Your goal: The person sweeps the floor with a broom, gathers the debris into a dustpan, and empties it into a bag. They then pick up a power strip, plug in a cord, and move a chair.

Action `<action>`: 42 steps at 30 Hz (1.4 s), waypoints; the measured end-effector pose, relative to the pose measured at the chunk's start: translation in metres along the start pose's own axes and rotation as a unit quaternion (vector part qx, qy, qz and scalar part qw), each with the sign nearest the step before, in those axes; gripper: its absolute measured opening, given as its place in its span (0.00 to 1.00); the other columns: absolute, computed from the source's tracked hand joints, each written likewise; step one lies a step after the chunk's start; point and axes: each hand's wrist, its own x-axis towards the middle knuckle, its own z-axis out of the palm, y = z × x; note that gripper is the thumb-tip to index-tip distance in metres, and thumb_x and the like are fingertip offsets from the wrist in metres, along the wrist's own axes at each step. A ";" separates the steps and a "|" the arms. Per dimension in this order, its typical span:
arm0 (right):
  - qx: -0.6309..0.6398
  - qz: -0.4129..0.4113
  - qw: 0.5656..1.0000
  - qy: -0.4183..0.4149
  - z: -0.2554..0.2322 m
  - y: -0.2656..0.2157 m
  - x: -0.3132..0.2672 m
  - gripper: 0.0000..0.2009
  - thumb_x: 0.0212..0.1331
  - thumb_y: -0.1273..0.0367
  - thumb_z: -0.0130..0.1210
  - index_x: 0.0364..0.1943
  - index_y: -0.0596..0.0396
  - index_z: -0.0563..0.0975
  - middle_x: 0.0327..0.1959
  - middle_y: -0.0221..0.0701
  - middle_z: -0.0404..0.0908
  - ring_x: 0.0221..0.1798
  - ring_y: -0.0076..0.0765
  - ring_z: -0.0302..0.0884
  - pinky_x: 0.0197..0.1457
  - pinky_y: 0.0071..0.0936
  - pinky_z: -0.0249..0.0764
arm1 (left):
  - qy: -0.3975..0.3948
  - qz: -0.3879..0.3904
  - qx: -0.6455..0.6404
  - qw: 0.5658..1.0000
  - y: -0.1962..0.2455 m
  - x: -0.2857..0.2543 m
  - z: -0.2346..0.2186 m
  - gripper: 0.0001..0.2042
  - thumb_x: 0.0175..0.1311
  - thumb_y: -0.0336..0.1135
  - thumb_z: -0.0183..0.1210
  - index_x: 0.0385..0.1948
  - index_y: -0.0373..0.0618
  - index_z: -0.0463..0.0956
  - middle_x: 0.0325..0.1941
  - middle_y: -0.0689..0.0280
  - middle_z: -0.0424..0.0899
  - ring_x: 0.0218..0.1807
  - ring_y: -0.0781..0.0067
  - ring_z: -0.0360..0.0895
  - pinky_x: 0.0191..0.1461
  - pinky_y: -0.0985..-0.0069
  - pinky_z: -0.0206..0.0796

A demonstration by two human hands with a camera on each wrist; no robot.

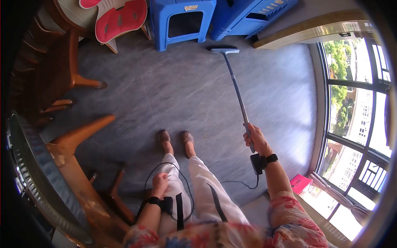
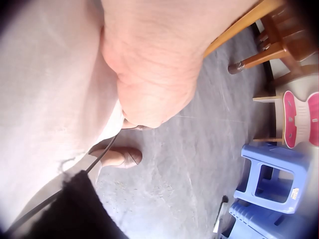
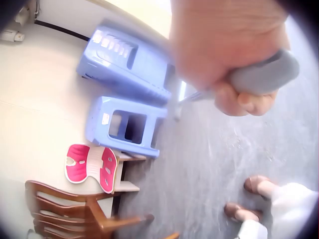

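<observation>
My right hand [image 1: 257, 139] grips the grey handle end of a long-handled broom [image 1: 238, 91]. The broom's pale blue head [image 1: 225, 51], with dark bristles along its far side, is at the floor near the blue stools. Up close in the right wrist view, the fingers wrap round the thick grey grip [image 3: 264, 74]. My left hand [image 1: 160, 184] is by the left thigh, its fingers loosely curled and nothing visible in them. In the left wrist view the back of that hand [image 2: 154, 79] lies against the white trousers [image 2: 55, 74].
Two blue plastic stools [image 1: 159, 29] [image 1: 235, 25] and a red-and-white seat [image 1: 124, 22] line the far side. Wooden chairs [image 1: 62, 62] stand left, near a wooden frame [image 1: 78, 165]. Windows [image 1: 351, 99] fill the right side above a pink box [image 1: 300, 183]. Grey floor [image 1: 182, 91] lies between.
</observation>
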 end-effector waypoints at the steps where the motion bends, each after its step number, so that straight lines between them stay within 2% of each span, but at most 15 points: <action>1: -0.010 0.018 1.000 0.001 0.001 0.001 0.005 0.18 0.64 0.56 0.39 0.50 0.52 0.67 0.18 0.27 0.66 0.14 0.18 0.59 0.15 0.20 0.61 | 0.003 0.012 0.001 1.000 0.001 0.000 -0.002 0.05 0.44 0.28 0.56 0.24 0.46 0.79 0.30 0.58 0.80 0.35 0.55 0.77 0.40 0.65 0.69; 3: -0.012 0.058 0.998 0.007 -0.007 0.022 0.002 0.19 0.64 0.55 0.39 0.52 0.51 0.66 0.19 0.27 0.67 0.14 0.19 0.59 0.15 0.21 0.60 | 0.010 0.012 0.000 1.000 -0.005 -0.001 0.004 0.05 0.44 0.28 0.56 0.24 0.46 0.79 0.30 0.58 0.80 0.35 0.55 0.77 0.40 0.65 0.69; 8: -0.040 0.169 0.984 0.029 -0.035 0.102 -0.106 0.17 0.65 0.54 0.39 0.47 0.51 0.68 0.17 0.28 0.66 0.12 0.22 0.58 0.14 0.23 0.60 | 0.019 -0.001 -0.002 1.000 -0.005 0.004 0.012 0.06 0.44 0.27 0.56 0.24 0.46 0.79 0.30 0.58 0.80 0.35 0.55 0.77 0.40 0.65 0.70; 12: -0.013 0.188 0.981 0.034 -0.041 0.094 -0.176 0.16 0.65 0.55 0.40 0.45 0.51 0.68 0.17 0.27 0.66 0.12 0.20 0.57 0.14 0.23 0.59 | -0.006 -0.040 -0.017 0.999 -0.003 0.003 0.014 0.06 0.45 0.28 0.56 0.25 0.46 0.79 0.30 0.58 0.80 0.34 0.56 0.77 0.39 0.65 0.70; 14: 0.005 0.162 0.986 0.032 -0.046 0.091 -0.177 0.16 0.65 0.55 0.40 0.45 0.51 0.68 0.17 0.28 0.66 0.12 0.20 0.58 0.14 0.22 0.59 | -0.009 -0.040 -0.013 0.999 -0.005 0.004 0.013 0.06 0.45 0.28 0.56 0.25 0.46 0.79 0.30 0.58 0.81 0.34 0.56 0.77 0.39 0.65 0.70; 17: 0.030 0.078 0.996 0.039 -0.056 0.067 -0.135 0.19 0.65 0.54 0.40 0.47 0.55 0.68 0.18 0.28 0.68 0.12 0.20 0.60 0.14 0.21 0.62 | -0.020 -0.033 -0.004 0.999 -0.001 0.004 0.013 0.06 0.46 0.28 0.56 0.26 0.46 0.79 0.31 0.58 0.81 0.35 0.56 0.77 0.39 0.65 0.70; 21: 0.037 -0.039 0.998 0.042 -0.077 0.017 -0.011 0.19 0.65 0.55 0.40 0.47 0.56 0.68 0.19 0.29 0.68 0.15 0.19 0.62 0.16 0.19 0.64 | -0.029 -0.023 0.012 0.999 -0.004 0.002 0.012 0.06 0.47 0.27 0.56 0.27 0.45 0.79 0.31 0.58 0.81 0.35 0.55 0.77 0.40 0.65 0.69; 22: 0.064 -0.067 0.996 0.008 -0.083 0.004 0.020 0.17 0.65 0.56 0.40 0.46 0.55 0.68 0.19 0.29 0.68 0.15 0.18 0.61 0.17 0.19 0.63 | -0.029 -0.015 0.015 0.999 -0.007 0.001 0.013 0.06 0.47 0.27 0.56 0.27 0.45 0.79 0.31 0.58 0.81 0.35 0.55 0.77 0.40 0.65 0.69; 24: 0.100 -0.025 0.995 0.014 -0.082 -0.027 0.054 0.15 0.63 0.59 0.42 0.44 0.55 0.67 0.19 0.27 0.66 0.15 0.18 0.60 0.17 0.19 0.63 | -0.038 -0.019 0.015 0.999 -0.004 -0.001 0.010 0.06 0.47 0.27 0.55 0.27 0.45 0.79 0.32 0.58 0.81 0.36 0.55 0.77 0.40 0.65 0.69; 27: 0.147 0.036 0.988 0.015 -0.090 -0.002 0.061 0.15 0.63 0.58 0.42 0.45 0.54 0.66 0.18 0.28 0.66 0.14 0.19 0.59 0.16 0.21 0.63 | -0.029 -0.016 0.014 0.999 -0.003 -0.005 0.016 0.06 0.48 0.27 0.54 0.27 0.45 0.79 0.32 0.58 0.81 0.37 0.54 0.77 0.41 0.65 0.69; 29: 0.113 0.042 0.993 0.014 -0.099 0.056 0.033 0.17 0.63 0.56 0.41 0.47 0.53 0.66 0.18 0.29 0.66 0.14 0.21 0.59 0.16 0.22 0.63 | -0.020 -0.021 0.021 0.999 -0.001 -0.005 0.022 0.06 0.50 0.27 0.53 0.27 0.44 0.79 0.32 0.57 0.81 0.37 0.54 0.77 0.42 0.65 0.69; 30: 0.097 0.075 0.992 0.008 -0.103 0.086 0.012 0.19 0.63 0.51 0.42 0.50 0.47 0.65 0.19 0.26 0.65 0.15 0.18 0.59 0.17 0.21 0.62 | -0.020 -0.021 0.017 0.999 0.000 -0.004 0.026 0.06 0.50 0.27 0.53 0.27 0.44 0.79 0.32 0.57 0.81 0.37 0.54 0.77 0.42 0.65 0.69; 33: 0.099 0.159 0.982 0.023 -0.098 0.140 -0.077 0.21 0.64 0.51 0.41 0.51 0.49 0.65 0.18 0.27 0.66 0.15 0.20 0.58 0.18 0.22 0.61 | -0.009 -0.051 0.002 0.999 0.003 -0.005 0.032 0.06 0.49 0.27 0.53 0.26 0.44 0.80 0.32 0.57 0.81 0.37 0.54 0.77 0.42 0.65 0.69; 39: 0.126 0.219 0.967 -0.016 -0.114 0.149 -0.188 0.19 0.66 0.53 0.38 0.52 0.49 0.64 0.18 0.25 0.63 0.15 0.18 0.56 0.18 0.21 0.59 | 0.059 -0.044 -0.024 0.997 0.038 0.002 0.018 0.07 0.48 0.27 0.53 0.28 0.44 0.79 0.34 0.56 0.81 0.37 0.53 0.77 0.42 0.66 0.69; 42: 0.107 0.149 0.983 0.005 -0.120 0.140 -0.194 0.17 0.66 0.55 0.38 0.48 0.52 0.65 0.17 0.27 0.65 0.12 0.19 0.56 0.16 0.23 0.60 | 0.031 -0.014 -0.042 0.999 0.027 -0.009 0.033 0.08 0.47 0.28 0.53 0.29 0.45 0.79 0.32 0.56 0.81 0.36 0.54 0.77 0.41 0.67 0.70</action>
